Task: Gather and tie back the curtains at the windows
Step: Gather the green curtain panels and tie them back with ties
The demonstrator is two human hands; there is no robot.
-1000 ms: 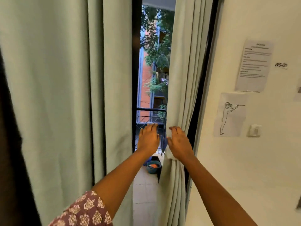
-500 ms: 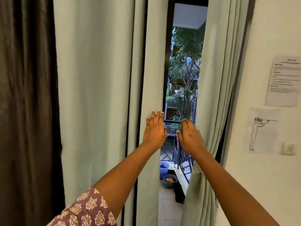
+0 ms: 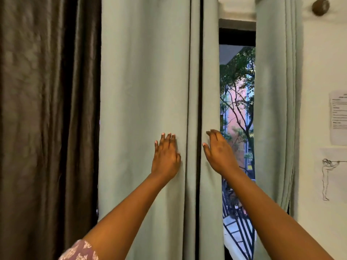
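Observation:
A wide pale green curtain [image 3: 142, 102] hangs across the left and middle of the window. My left hand [image 3: 166, 156] lies flat against it, fingers up and slightly spread. My right hand [image 3: 218, 152] is at the curtain's right edge fold [image 3: 210, 91], fingers curled toward that edge; whether it grips the cloth I cannot tell. A second pale green curtain [image 3: 274, 109] hangs bunched at the right side of the window. Between them a narrow gap [image 3: 237, 109] shows trees and a building outside.
A dark brown curtain [image 3: 47, 119] hangs at the left. The white wall at the right carries a printed sheet [image 3: 339, 117], a line drawing [image 3: 327, 177] and a round rod bracket [image 3: 320, 5]. A black balcony railing [image 3: 240, 231] shows below through the gap.
Both hands have left the right curtain and moved left onto the middle curtain. The view has swung left and upward, bringing the brown curtain in.

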